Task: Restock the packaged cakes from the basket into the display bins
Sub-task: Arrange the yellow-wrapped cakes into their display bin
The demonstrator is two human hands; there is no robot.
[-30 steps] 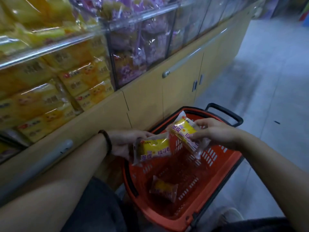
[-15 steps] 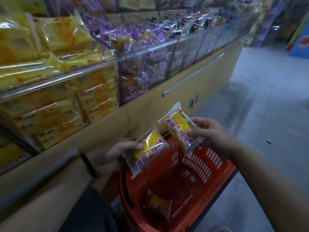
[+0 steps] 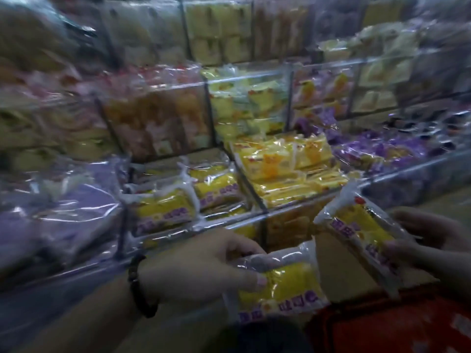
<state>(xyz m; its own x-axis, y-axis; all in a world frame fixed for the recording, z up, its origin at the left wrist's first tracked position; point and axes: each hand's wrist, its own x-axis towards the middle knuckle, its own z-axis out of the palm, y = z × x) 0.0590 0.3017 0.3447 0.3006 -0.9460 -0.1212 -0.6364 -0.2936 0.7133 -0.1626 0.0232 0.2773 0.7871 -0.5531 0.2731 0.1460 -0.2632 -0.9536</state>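
Observation:
My left hand (image 3: pixel 201 266) grips a yellow packaged cake (image 3: pixel 285 286) with purple lettering, held low in front of the bins. My right hand (image 3: pixel 428 240) holds a second cake of the same kind (image 3: pixel 362 230), tilted, a little higher and to the right. Just beyond my left hand is a clear display bin (image 3: pixel 229 222) holding matching yellow cakes (image 3: pixel 163 207). The red basket (image 3: pixel 397 327) shows at the bottom right; its inside is out of view. The picture is blurred.
A bin of flatter yellow packets (image 3: pixel 290 164) sits right of the matching one. Purple packets (image 3: pixel 382 151) fill the bins further right, and pale purple ones (image 3: pixel 63 212) fill the bin on the left. A higher row of clear bins (image 3: pixel 244 98) stands behind.
The view has swung up from the basket and floor to the bins. Both hands have lifted their cakes out of the basket toward the bin fronts.

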